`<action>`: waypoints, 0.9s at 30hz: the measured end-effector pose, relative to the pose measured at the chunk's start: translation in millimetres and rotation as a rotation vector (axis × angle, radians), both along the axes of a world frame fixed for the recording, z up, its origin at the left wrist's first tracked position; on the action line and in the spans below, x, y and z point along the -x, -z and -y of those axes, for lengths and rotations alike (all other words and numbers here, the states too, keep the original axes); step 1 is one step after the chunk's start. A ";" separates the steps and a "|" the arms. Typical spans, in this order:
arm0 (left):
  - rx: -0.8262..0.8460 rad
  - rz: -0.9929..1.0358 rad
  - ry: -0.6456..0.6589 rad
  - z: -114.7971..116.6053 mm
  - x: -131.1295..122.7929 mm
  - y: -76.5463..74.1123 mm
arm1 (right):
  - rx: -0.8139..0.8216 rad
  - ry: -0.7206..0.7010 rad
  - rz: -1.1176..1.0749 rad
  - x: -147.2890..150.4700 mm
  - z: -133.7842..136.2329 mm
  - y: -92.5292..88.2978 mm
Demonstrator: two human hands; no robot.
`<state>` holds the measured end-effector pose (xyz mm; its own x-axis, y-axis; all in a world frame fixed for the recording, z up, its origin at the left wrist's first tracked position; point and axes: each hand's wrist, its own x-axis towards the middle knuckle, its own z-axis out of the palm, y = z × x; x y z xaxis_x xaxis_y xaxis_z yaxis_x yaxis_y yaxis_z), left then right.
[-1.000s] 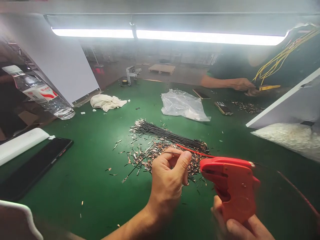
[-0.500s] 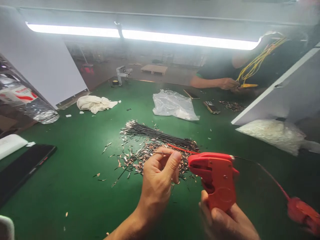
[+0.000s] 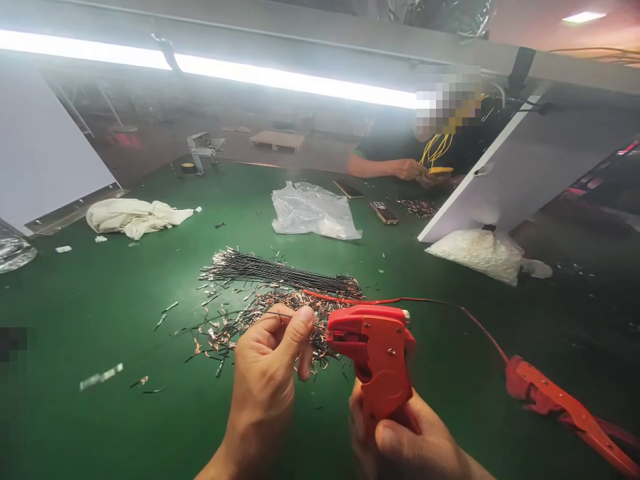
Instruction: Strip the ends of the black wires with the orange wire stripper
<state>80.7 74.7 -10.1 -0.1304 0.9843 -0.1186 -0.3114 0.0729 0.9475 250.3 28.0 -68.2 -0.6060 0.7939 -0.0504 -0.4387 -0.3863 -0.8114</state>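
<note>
My left hand (image 3: pixel 267 373) is pinched on a thin black wire (image 3: pixel 280 315) whose end points left. My right hand (image 3: pixel 405 440) grips the handle of a red gun-shaped crimping tool (image 3: pixel 373 353), whose jaw sits just right of my left thumb. Behind both hands lies a bundle of black wires (image 3: pixel 280 272) and a scatter of small metal terminals and offcuts (image 3: pixel 240 327) on the green table (image 3: pixel 100 313). A red cord (image 3: pixel 450 310) runs from the heap to the right.
A second red hand tool (image 3: pixel 565 410) lies at the right. A clear plastic bag (image 3: pixel 313 212), a white cloth (image 3: pixel 133 217), a bag of white parts (image 3: pixel 477 252) and a slanted white panel (image 3: pixel 500 180) stand further back. Across the table a person's hands (image 3: pixel 415 172) handle yellow wires.
The view has swung right and up, so everything shifts left in the picture. The second red tool has come into view. My hands keep the same hold on the wire and crimping tool.
</note>
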 end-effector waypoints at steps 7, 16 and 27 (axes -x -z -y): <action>0.044 0.011 0.005 1.5 0.3 -2.8 | 0.010 -0.016 -0.062 0.7 -0.9 0.2; 0.068 0.011 -0.070 -0.3 2.1 -6.4 | -0.024 -0.051 -0.068 -0.6 -2.9 3.2; 0.109 -0.051 -0.069 -0.1 2.2 -3.9 | 0.066 0.001 -0.045 3.2 2.3 1.6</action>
<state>78.5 74.8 -6.2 -0.2056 0.9545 -0.2158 -0.2712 0.1563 0.9498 247.1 25.7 -69.8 -0.6077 0.7906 -0.0754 -0.4749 -0.4379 -0.7634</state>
